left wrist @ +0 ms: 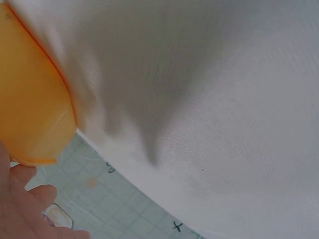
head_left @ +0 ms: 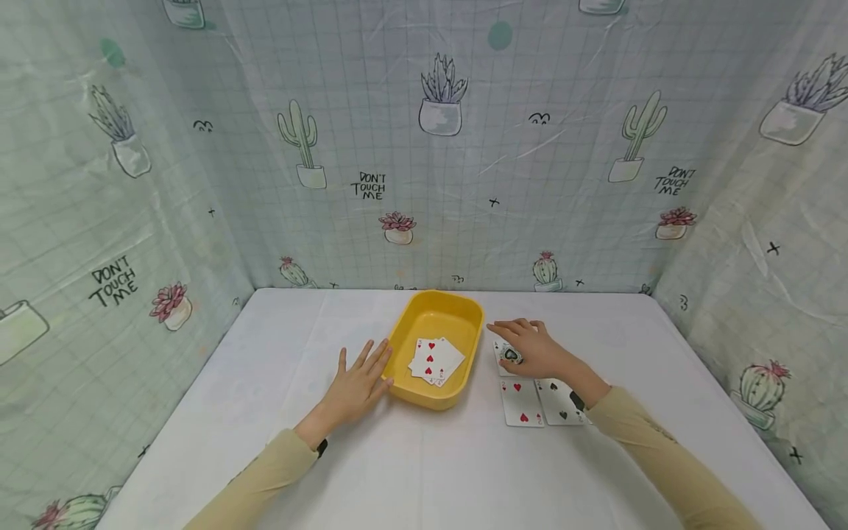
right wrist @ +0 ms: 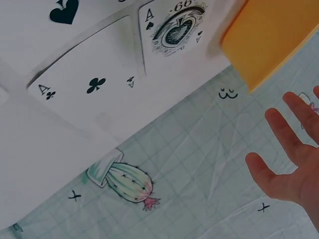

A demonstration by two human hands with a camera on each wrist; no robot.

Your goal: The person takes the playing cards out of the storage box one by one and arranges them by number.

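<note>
My left hand, fingers spread, rests against the left side of a yellow plastic tray. Inside the tray lies a small pile of playing cards, a three of hearts on top. My right hand hovers over an ace of spades just right of the tray, partly covering it. From the right wrist, its fingers look loosely extended and hold nothing. An ace of clubs lies beside the ace of spades, hidden under the hand in the head view. Nearer me are a two of hearts and a spades card.
The white table has a back edge along a printed cloth wall with cactus drawings. Similar cloth walls stand at the left and right sides. The right forearm sleeve passes near the spades card.
</note>
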